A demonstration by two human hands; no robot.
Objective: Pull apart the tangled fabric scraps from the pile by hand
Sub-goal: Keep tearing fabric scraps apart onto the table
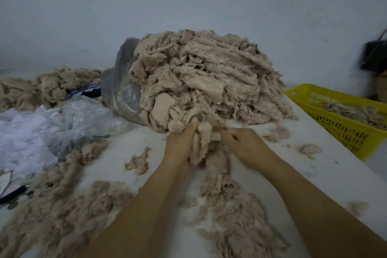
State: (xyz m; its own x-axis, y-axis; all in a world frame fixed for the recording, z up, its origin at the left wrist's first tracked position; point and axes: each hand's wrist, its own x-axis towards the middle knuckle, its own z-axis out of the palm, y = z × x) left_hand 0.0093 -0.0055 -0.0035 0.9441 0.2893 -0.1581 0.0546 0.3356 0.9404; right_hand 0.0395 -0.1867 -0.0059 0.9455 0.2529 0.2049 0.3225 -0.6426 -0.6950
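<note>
both hands grip a scrap at the pile's front edge.

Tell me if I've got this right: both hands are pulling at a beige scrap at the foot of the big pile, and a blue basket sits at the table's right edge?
Nearly. The basket is yellow, not blue, as the head view shows. Otherwise yes: left hand and right hand grip a scrap at the foot of the pile.
</note>
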